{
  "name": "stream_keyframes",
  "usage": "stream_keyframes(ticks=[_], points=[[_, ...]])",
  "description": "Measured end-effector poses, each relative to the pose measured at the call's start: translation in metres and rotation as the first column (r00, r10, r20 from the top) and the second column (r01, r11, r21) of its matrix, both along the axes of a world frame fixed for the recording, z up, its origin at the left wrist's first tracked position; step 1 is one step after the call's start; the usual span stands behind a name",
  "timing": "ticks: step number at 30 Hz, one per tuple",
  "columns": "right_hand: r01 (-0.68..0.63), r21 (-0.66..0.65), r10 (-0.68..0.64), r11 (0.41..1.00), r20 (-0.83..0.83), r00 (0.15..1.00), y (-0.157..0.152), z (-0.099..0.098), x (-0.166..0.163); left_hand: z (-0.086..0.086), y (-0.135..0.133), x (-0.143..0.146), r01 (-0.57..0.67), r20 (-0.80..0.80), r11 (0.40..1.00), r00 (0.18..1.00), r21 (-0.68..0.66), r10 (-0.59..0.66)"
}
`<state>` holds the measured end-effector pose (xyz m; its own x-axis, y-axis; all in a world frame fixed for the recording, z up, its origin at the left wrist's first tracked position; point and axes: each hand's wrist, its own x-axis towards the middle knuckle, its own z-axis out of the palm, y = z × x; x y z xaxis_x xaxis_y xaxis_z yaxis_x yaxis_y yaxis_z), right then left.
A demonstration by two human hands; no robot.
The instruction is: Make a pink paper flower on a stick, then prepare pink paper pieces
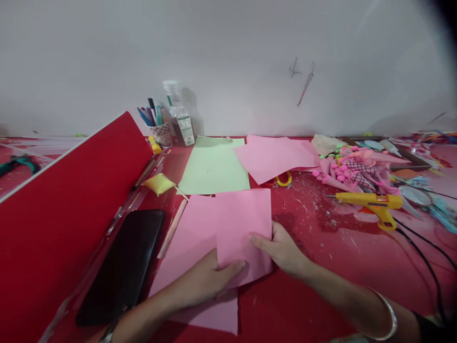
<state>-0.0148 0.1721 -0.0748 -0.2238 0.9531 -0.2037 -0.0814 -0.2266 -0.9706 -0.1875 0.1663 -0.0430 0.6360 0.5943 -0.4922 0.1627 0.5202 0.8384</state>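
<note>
A small rectangular sheet of pink paper (243, 216) is held up between both hands. My left hand (210, 276) grips its lower left part, thumb on the front and fingers behind. At its right edge my right hand (282, 245) pinches it, also thumb in front. Beneath it a larger pink sheet (193, 228) lies on the red table, partly hidden by the held sheet and my left forearm. A rolled pink paper stick (172, 228) lies along that sheet's left edge, near a yellow paper piece on a stick (159, 184).
A black phone (123, 267) lies at the left beside a red upright panel (78, 205). Green paper (217, 164) and pink sheets (274, 155) lie behind. A yellow glue gun (373, 201) with cables and a pile of pink paper cones (350, 166) are right. A pen cup (161, 134) and bottle (183, 124) stand by the wall.
</note>
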Motion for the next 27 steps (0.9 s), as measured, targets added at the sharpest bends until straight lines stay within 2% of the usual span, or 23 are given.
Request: stream_keyframes(ticks=[5,8,12,15,19,23,27], points=[[0.017,-0.001,-0.017,1.000,0.030,0.999,0.000,0.000,-0.001,0.002,0.001,0.001,0.061,-0.080,0.996,0.995,-0.070,-0.067],[0.003,-0.036,-0.003,0.999,0.007,1.000,0.000,0.001,0.000,-0.001,0.000,0.002,0.089,-0.106,0.996,0.990,-0.009,-0.090],[-0.110,-0.074,0.112,0.991,0.019,0.994,0.003,0.005,0.007,-0.006,0.000,0.000,0.107,-0.113,0.989,0.989,0.097,-0.096],[-0.206,-0.075,0.214,0.976,0.110,0.971,0.006,0.005,0.017,-0.012,0.001,-0.002,0.063,-0.178,0.974,0.984,0.217,-0.024],[-0.373,-0.184,0.410,0.909,0.237,0.881,0.009,0.002,0.026,-0.016,0.001,-0.001,-0.021,-0.158,0.948,0.985,0.319,0.075],[-0.456,-0.201,0.493,0.867,0.206,0.845,0.013,0.004,0.029,-0.011,0.003,0.002,-0.081,-0.130,0.943,0.983,0.323,0.128],[-0.490,-0.186,0.514,0.852,0.115,0.850,0.019,0.006,0.031,-0.006,0.005,0.003,-0.067,-0.273,0.948,0.949,0.310,0.157]])
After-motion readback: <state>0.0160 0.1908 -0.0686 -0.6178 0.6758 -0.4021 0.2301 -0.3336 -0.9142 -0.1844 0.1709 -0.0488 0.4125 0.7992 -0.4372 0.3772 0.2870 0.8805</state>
